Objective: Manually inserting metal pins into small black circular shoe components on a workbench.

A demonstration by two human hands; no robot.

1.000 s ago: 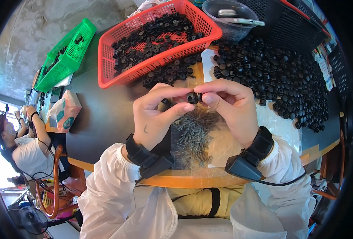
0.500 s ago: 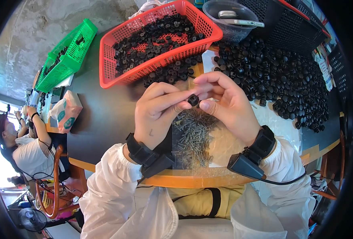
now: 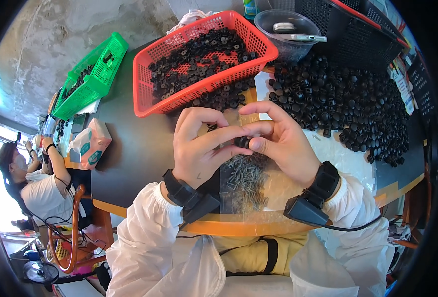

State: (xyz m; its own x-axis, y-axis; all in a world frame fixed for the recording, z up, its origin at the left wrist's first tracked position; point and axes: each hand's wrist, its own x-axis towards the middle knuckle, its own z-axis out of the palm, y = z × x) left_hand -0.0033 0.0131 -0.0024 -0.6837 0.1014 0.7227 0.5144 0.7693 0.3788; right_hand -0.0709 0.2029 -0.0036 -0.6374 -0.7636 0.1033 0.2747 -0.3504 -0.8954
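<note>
Over the table's middle, my left hand [image 3: 195, 146] and my right hand [image 3: 292, 149] meet at the fingertips. Between them they pinch a small black plastic knob [image 3: 242, 141], partly covered by the fingers. A bit of something dark also shows among the curled fingers of my left hand, too hidden to name. Just below the hands lies a heap of loose metal screws [image 3: 246, 183]. Beyond my right hand spreads a large pile of black round-topped knobs [image 3: 338, 99]. A red plastic basket [image 3: 139, 89] holding black discs with centre holes stands beyond my left hand.
More black discs [image 3: 224, 98] lie beside the basket. A clear tub [image 3: 288, 47] with a phone and a black crate [image 3: 350, 42] stand at the back. To the left are a tissue pack [image 3: 94, 143], a green basket [image 3: 88, 91] and a seated person [image 3: 43, 183] working.
The view has shifted slightly, so the surroundings sit a little lower and further right. My fingers have turned and closed further over the knob, which shows less now.
</note>
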